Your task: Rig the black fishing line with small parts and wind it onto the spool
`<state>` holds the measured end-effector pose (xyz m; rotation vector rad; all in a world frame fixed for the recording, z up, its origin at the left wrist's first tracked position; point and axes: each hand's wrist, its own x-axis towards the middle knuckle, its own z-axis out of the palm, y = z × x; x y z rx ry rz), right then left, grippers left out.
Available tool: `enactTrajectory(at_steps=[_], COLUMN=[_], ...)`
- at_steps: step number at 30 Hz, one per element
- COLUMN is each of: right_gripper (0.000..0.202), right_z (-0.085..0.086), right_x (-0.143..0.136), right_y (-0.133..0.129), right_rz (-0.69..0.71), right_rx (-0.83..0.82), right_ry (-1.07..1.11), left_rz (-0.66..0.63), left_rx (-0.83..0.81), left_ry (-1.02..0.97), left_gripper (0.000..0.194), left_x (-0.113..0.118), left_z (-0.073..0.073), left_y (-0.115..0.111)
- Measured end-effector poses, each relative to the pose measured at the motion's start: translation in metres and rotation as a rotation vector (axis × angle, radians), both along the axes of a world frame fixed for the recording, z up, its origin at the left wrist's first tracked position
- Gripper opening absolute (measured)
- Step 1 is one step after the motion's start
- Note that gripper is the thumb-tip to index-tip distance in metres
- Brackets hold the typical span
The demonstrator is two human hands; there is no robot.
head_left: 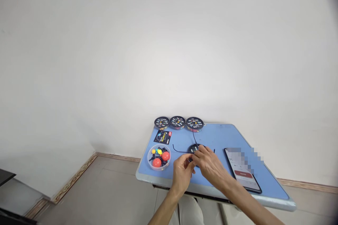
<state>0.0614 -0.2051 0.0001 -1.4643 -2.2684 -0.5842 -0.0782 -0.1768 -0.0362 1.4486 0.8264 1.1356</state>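
Observation:
My left hand point(182, 170) and my right hand point(210, 163) meet over the near middle of the blue table, fingers pinched together. Between them is a small dark piece mostly hidden by the fingertips. Thin black rods stick out from it: one black rod point(180, 151) points left, another slants up and away, and a short end shows right of my right hand. Beneath the hands lies a round black printed lid point(192, 148), partly covered. To the left of my left hand stands a clear round tub point(149, 161) with red balls point(156, 162), yellow pieces and small black parts.
Three closed round tubs with black printed lids point(177, 121) line the table's back edge by the wall. A printed card point(162, 137) lies before them. At the right, a phone point(243, 170) lies with its screen lit. The blue table point(221, 133) has a pale rim.

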Motion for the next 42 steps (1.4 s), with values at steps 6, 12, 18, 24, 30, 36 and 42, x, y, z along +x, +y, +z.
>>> enactTrajectory(at_steps=[6,12,18,24,30,36,42], right_gripper=[0.021,0.034,0.023,0.041,0.042,0.043,0.044], right_z=[-0.004,0.01,-0.011,-0.026,-0.013,-0.01,-0.025], right_x=[-0.037,-0.042,-0.035,-0.055,-0.054,-0.044,-0.041], right_y=[-0.018,-0.054,-0.103,-0.095,-0.092,-0.097,-0.086], right_rz=[0.094,0.161,0.059,-0.135,-0.155,-0.213,-0.14], right_rx=[0.124,0.315,0.365,-0.167,-0.246,-0.143,-0.256], right_ry=[0.034,0.107,0.748,1.492,1.569,1.602,1.548], left_rz=[0.113,0.267,0.337,0.281,0.242,0.391,0.582], left_rx=[-0.12,-0.081,-0.132,-0.133,-0.129,-0.115,-0.103], left_ry=[-0.118,-0.134,-0.168,-0.17,-0.152,-0.134,-0.061], left_gripper=[0.047,0.045,0.039,0.036,0.038,0.038,0.042], left_x=[-0.027,-0.053,-0.074,-0.063,-0.059,-0.072,-0.099], left_z=[0.008,0.015,0.009,-0.005,-0.017,-0.008,-0.001], left_y=[-0.027,-0.047,-0.073,-0.09,-0.098,-0.109,-0.101])
